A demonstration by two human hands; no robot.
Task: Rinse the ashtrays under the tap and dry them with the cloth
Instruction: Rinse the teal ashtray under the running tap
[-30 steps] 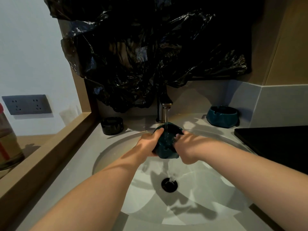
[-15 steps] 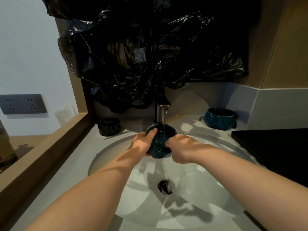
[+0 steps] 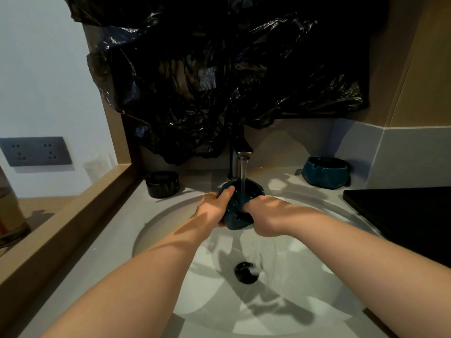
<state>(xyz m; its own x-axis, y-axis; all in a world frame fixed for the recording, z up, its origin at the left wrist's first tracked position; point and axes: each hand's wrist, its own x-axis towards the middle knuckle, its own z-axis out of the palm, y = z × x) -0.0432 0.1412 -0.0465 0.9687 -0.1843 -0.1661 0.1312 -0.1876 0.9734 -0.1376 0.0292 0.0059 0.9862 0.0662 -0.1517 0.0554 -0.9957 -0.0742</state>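
Head view. Teal ashtray point(image 3: 240, 203) is held over the sink point(image 3: 151, 228), directly below the tap point(image 3: 240, 154). The stream is seen landing in its bowl. It lies between both hands, approx. equally near each, and appears tilted w/ the opening up and away from the person.

- **Left hand** point(image 3: 213, 211): wrapped round the ashtray's left side, one digit laid over the rim.
- **Right hand** point(image 3: 266, 218): curled round the right side, fingers hidden.
- **Second teal ashtray** point(image 3: 325, 172): stands on the bench back-right.
- **Black ashtray** point(image 3: 162, 184): stands back-left. Both are well apart from the stream.
- **Cloth:** not identified.

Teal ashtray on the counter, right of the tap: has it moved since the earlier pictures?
No. The teal ashtray stays put, in the same spot right of the tap.
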